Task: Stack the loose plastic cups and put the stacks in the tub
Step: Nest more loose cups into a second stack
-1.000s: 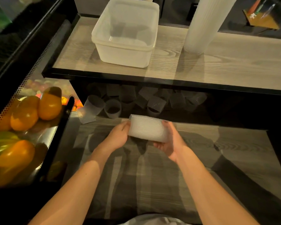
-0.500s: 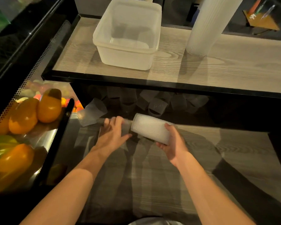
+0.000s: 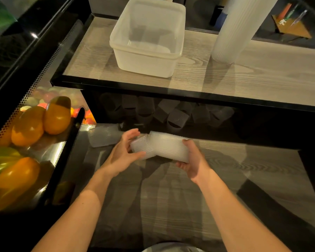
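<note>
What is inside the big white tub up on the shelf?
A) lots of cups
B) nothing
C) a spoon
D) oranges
B: the tub on the upper shelf shows only its bare bottom, while the stack of cups is down in the right hand.

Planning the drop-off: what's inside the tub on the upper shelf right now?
No cups show inside the tub: only its bare, translucent bottom and shadows. The near wall hides the bottom strip just behind it.

The cups (image 3: 164, 148) I hold are frosted white with fine ribbing, like the milky translucent tub (image 3: 145, 57). My worktop (image 3: 262, 79) is pale grey woodgrain edged in black, and the fruit (image 3: 56, 117) glows orange.
</note>
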